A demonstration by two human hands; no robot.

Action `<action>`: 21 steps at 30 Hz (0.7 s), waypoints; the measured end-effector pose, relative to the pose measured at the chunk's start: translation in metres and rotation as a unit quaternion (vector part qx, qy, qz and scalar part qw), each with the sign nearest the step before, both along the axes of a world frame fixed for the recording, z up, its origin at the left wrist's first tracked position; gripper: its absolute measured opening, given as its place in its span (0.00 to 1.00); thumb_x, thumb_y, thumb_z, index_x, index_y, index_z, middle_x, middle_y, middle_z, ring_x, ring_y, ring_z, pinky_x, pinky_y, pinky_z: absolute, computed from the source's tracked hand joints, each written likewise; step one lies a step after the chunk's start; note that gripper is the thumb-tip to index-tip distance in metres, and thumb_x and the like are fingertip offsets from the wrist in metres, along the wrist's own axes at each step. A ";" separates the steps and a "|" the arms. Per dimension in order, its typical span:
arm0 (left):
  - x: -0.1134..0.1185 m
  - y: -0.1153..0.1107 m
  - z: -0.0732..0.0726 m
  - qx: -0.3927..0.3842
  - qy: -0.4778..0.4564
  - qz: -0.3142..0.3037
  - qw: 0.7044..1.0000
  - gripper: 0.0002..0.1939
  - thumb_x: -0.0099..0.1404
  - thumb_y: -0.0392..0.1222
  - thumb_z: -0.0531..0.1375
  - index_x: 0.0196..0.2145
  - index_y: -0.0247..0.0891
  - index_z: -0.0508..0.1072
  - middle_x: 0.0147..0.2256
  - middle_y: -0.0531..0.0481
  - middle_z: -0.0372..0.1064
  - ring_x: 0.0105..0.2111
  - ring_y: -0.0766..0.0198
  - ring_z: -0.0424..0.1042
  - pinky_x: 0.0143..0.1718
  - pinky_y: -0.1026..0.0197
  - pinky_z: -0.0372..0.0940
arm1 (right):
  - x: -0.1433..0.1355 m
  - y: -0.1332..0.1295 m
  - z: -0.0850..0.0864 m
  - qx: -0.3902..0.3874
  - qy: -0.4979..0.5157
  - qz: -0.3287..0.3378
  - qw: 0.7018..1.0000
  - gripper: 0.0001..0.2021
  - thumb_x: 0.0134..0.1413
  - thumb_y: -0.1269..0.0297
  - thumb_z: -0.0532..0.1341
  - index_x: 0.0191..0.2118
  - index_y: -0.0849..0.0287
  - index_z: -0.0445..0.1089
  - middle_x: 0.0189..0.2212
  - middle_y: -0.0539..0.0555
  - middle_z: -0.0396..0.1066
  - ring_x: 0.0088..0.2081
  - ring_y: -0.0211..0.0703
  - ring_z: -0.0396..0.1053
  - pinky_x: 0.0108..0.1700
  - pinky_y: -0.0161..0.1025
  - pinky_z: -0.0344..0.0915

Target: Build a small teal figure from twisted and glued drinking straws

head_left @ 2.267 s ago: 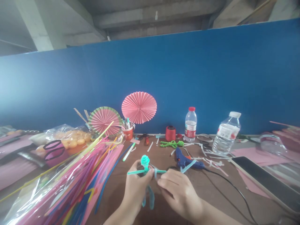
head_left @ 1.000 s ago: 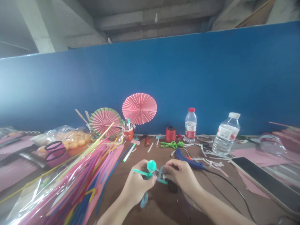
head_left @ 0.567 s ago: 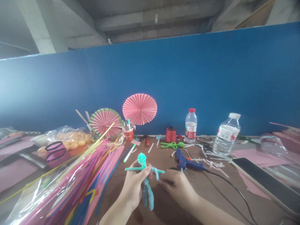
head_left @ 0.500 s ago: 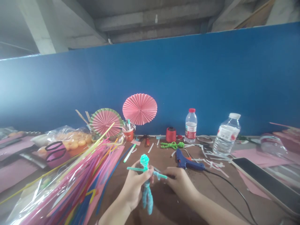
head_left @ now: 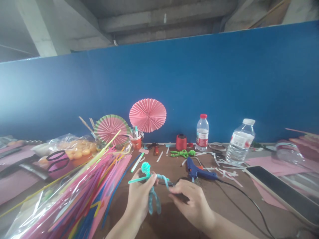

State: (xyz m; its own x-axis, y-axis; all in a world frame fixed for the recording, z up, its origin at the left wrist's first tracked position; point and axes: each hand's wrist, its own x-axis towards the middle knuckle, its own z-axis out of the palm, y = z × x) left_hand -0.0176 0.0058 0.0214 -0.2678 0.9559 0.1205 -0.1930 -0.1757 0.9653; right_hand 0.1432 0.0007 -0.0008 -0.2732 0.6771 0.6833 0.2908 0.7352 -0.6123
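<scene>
A turquoise pipe-cleaner figure (head_left: 146,168), with a coiled round top and two legs hanging down, is held near the middle of the view. My left hand (head_left: 141,192) pinches its body between thumb and fingers. From the body one straight turquoise arm sticks out to the left, and a wrapped one bends down on the right. My right hand (head_left: 190,199) is closed at the tip of that bent arm. A dark, thin tool lies behind the arm between my hands, its far end hidden by my right fingers.
Bagged colourful pipe cleaners (head_left: 82,196) lie at left. Behind my hands are a green pipe-cleaner figure (head_left: 183,153), red thread spool (head_left: 181,142) and blue glue gun (head_left: 200,172). Two bottles (head_left: 202,132) and a phone (head_left: 281,192) are at right; pink paper fans (head_left: 148,115) stand behind.
The figure and my left hand have shifted slightly left, and its legs now hang more to the left. The right-side arm now bends down to my right fingers; the dark tool has come into view.
</scene>
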 end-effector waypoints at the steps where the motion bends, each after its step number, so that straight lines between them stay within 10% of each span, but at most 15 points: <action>1: 0.001 0.000 0.001 -0.003 -0.027 0.005 1.000 0.08 0.49 0.38 0.63 0.27 0.36 0.67 0.20 0.55 0.66 0.22 0.66 0.67 0.27 0.65 0.61 | -0.002 0.001 -0.002 -0.034 -0.002 0.001 0.999 0.04 0.46 0.70 0.59 0.26 0.60 0.71 0.21 0.51 0.69 0.24 0.36 0.64 0.28 0.32 0.59; 9: 0.009 -0.008 0.006 -0.010 -0.063 -0.072 0.995 0.06 0.48 0.37 0.64 0.24 0.36 0.69 0.19 0.56 0.65 0.20 0.69 0.64 0.26 0.65 0.60 | -0.007 0.015 -0.008 -0.289 0.022 0.032 0.957 0.05 0.37 0.71 0.64 0.17 0.63 0.71 0.15 0.46 0.65 0.20 0.34 0.60 0.23 0.30 0.55; 21: 0.005 -0.005 0.001 0.028 -0.052 -0.077 0.995 0.06 0.51 0.36 0.62 0.29 0.37 0.69 0.26 0.53 0.66 0.25 0.69 0.66 0.29 0.65 0.62 | -0.005 0.007 -0.006 -0.176 -0.012 -0.019 0.984 0.06 0.45 0.70 0.60 0.21 0.62 0.70 0.19 0.48 0.66 0.24 0.36 0.64 0.29 0.31 0.57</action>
